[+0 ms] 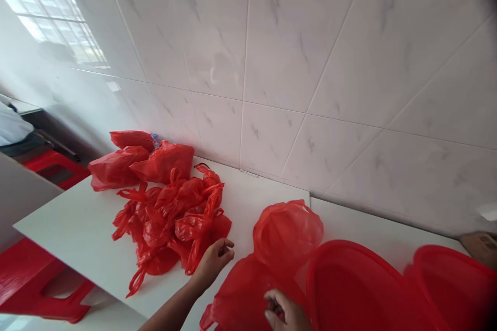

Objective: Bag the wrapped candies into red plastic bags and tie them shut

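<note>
My left hand (214, 265) is above the white table, just right of a pile of knotted red plastic bags (163, 217). Its fingers are loosely bent, thumb apart, and nothing shows in it. Low in the view, my right hand (285, 311) is over a spread-out red plastic bag (244, 292). Its fingers curl with a gap at the thumb; I see nothing held, though whether it touches the bag is unclear. Behind it, a puffed-out, thin red bag (288, 232) stands beside a red plastic tub (353, 287).
Fuller red bags (120, 165) stand at the table's far left end. A second red tub (454, 274) is at right, near a blurred brown shape. The tiled wall (272, 62) borders the white table (81, 222). Red stools (31, 279) and part of a seated person are at left.
</note>
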Tool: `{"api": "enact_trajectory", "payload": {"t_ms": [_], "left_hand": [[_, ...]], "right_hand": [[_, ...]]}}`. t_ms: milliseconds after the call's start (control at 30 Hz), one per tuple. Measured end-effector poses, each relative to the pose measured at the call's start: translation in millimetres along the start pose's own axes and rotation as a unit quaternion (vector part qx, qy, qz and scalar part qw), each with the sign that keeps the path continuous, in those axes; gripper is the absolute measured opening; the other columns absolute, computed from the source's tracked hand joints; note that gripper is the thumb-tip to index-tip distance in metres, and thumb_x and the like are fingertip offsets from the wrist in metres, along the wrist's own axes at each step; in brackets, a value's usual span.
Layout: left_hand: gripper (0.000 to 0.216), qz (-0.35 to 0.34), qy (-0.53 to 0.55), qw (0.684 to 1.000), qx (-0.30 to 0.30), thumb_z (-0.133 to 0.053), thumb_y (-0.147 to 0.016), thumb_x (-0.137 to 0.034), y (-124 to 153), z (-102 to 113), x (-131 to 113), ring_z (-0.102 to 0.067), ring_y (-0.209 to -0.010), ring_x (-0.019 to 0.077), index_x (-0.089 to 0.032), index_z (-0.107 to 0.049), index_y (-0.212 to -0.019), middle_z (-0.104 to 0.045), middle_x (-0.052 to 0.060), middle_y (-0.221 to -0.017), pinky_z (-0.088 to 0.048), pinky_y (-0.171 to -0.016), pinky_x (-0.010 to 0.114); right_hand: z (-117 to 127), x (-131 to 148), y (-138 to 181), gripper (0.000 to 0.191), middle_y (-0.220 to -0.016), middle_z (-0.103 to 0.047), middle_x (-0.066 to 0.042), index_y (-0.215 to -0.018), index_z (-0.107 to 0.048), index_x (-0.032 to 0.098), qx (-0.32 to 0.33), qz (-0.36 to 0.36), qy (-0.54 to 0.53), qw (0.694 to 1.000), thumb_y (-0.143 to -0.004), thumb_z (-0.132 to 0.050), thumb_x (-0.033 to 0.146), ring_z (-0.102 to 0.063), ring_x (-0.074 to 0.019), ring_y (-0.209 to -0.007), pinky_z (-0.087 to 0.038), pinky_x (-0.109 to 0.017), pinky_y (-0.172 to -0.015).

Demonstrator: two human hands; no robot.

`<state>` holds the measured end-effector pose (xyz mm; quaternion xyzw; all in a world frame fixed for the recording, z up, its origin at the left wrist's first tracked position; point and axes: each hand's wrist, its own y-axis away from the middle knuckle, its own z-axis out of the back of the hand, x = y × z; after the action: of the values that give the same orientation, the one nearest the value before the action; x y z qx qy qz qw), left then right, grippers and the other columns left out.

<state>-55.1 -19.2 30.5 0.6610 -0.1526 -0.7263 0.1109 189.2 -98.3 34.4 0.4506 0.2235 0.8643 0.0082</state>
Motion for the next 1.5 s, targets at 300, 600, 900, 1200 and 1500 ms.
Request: {"api": "enact_trajectory", "payload": {"t_ms": [300,600,900,1200,1500], "left_hand": [[0.109,0.015,-0.429,0.894,0.127,-0.071,-0.047,-0.012,58,-15,25,-0.03,-0.141,0.0324,-0.021,-0.031,-0.149,-0.026,0.015,-0.157,-0.036,-0.108,0.037],[0.064,0.015,-0.469,0.874,0.125,-0.043,-0.077,-0.011,54,-1,61,-0.065,-0.106,0.0226,-0.027,-0.045,-0.139,-0.069,0.007,-0.118,-0.045,-0.087,0.031],[0.049,-0.01,-0.386,0.92,0.071,-0.038,-0.085,-0.025,40,-8,45,-0.067,-0.071,0.0195,-0.017,-0.047,-0.133,-0.069,0.001,-0.067,-0.044,-0.072,0.028],[0.05,0.078,-0.094,0.992,0.024,-0.057,-0.069,-0.042,40,-27,31,-0.063,-0.057,0.0194,-0.017,-0.055,-0.112,-0.065,-0.002,-0.059,-0.05,-0.06,0.031],[0.052,0.118,0.182,0.975,-0.046,-0.062,-0.069,-0.014,34,-25,5,-0.068,-0.071,0.014,-0.022,-0.049,-0.119,-0.071,0.002,-0.085,-0.054,-0.072,0.029]], "right_hand": [[-1,10,34,0.036,-0.103,-0.071,-0.006,-0.103,-0.067,0.022,0.037,0.002,0.038,0.999,-0.07,-0.054,0.017,-0.065,-0.0191,-0.095,-0.047,-0.028,-0.086],[-3,-16,48,0.055,-0.142,-0.05,-0.011,-0.126,-0.058,0.02,-0.032,-0.031,0.013,0.999,-0.071,-0.057,0.019,-0.044,-0.0257,-0.134,-0.033,-0.038,-0.111],[2,-23,5,0.08,-0.141,-0.048,-0.015,-0.149,-0.022,0.02,-0.107,-0.056,-0.221,0.968,-0.079,-0.058,0.028,-0.063,-0.0203,-0.107,-0.048,-0.038,-0.098],[31,-14,-34,0.084,-0.137,-0.053,-0.01,-0.151,-0.017,0.03,-0.186,-0.009,-0.272,0.944,-0.08,-0.061,0.036,-0.059,-0.0212,-0.113,-0.048,-0.039,-0.096],[23,-49,24,0.04,-0.127,-0.058,-0.012,-0.12,-0.058,0.02,-0.284,0.023,-0.098,0.954,-0.082,-0.049,0.029,-0.061,-0.0232,-0.107,-0.051,-0.04,-0.094]]}}
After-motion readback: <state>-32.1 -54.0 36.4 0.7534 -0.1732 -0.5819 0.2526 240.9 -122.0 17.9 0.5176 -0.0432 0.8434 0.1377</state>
